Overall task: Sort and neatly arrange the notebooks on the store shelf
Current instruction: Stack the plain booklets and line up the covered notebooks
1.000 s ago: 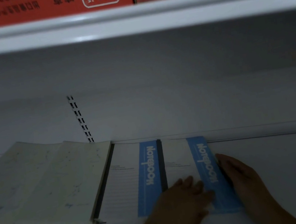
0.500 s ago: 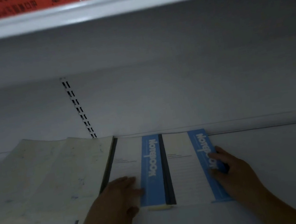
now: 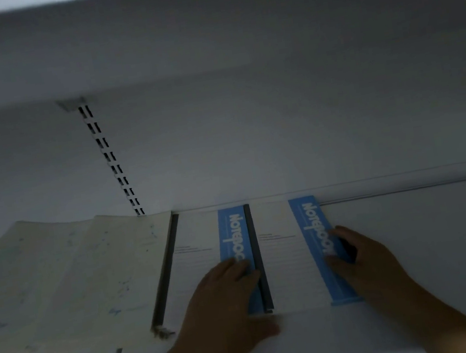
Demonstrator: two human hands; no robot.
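Observation:
Two white notebooks with blue "Notebook" bands lie flat side by side on the white shelf (image 3: 418, 238), their far ends at the back wall. My left hand (image 3: 224, 305) rests palm down on the left notebook (image 3: 201, 251), fingers on its blue band. My right hand (image 3: 364, 259) grips the right edge of the right notebook (image 3: 283, 253), thumb on its blue band. To the left lie two cream notebooks (image 3: 82, 276), one overlapping the other, the nearer one with a dark spine.
A slotted upright strip (image 3: 110, 162) runs up the back wall behind the cream notebooks. The underside of the upper shelf (image 3: 201, 22) hangs low overhead. Bare shelf surface stretches to the right of my right hand.
My left hand has moved from the right notebook onto the left one. My right hand has stayed at the right notebook's edge. The view has tilted down, hiding the red boxes above.

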